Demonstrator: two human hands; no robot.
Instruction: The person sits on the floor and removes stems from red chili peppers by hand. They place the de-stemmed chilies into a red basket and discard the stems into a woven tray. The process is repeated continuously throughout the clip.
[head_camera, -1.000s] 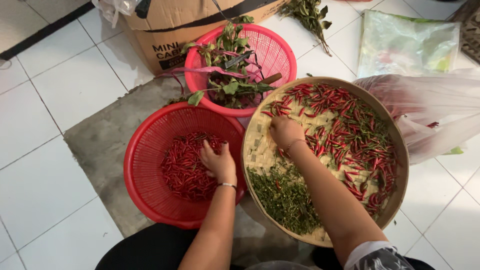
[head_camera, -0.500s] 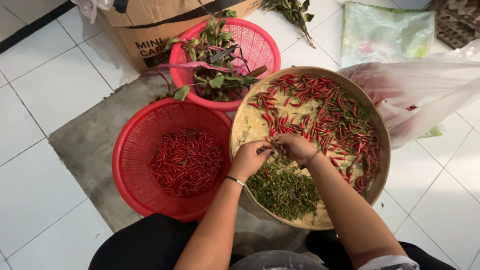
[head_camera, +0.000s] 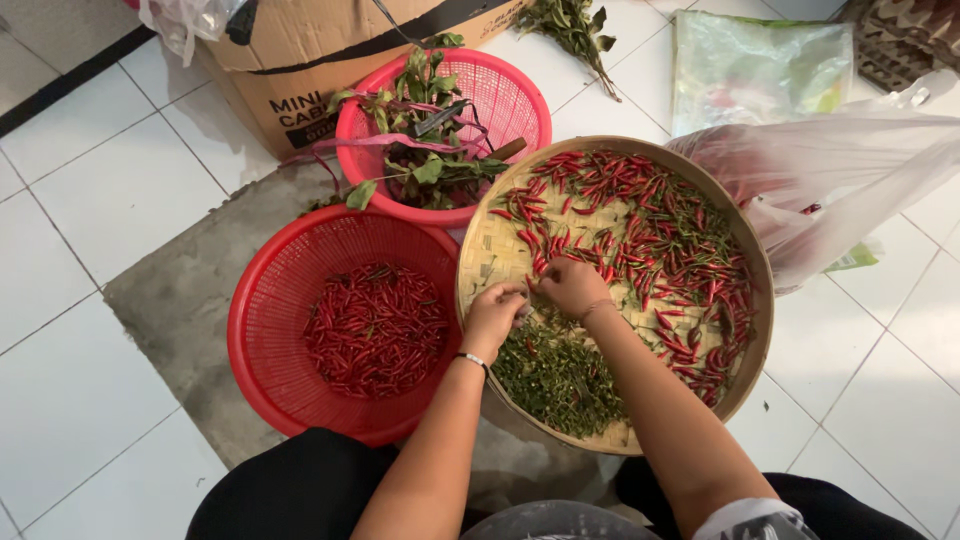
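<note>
Head view only: your left hand (head_camera: 492, 318) and right hand (head_camera: 572, 287) meet near the middle of the frame, over the round woven bamboo tray (head_camera: 484, 262). Both hands have the fingers curled together, the tips of the two hands almost touching, pinched around something small between them; what it is, you cannot tell, since the fingers hide it. A thin bracelet sits on your left wrist.

Red chillies (head_camera: 660, 235) are spread across the upper and right part of the tray, too many to count, many with green stems on. Just below your hands lies one heap of green stems (head_camera: 556, 375), at the lower left of the tray.

Two red plastic baskets show. One red basket (head_camera: 262, 330), left of the tray and touching its rim, holds a pile of stemless chillies (head_camera: 375, 330). The other, the pink-red basket (head_camera: 520, 95) at the upper middle, holds leafy greens (head_camera: 425, 165).

One cardboard box (head_camera: 300, 50) stands at the top left, one clear plastic bag (head_camera: 830, 170) lies at the right, all on the white tiled floor (head_camera: 90, 190).
</note>
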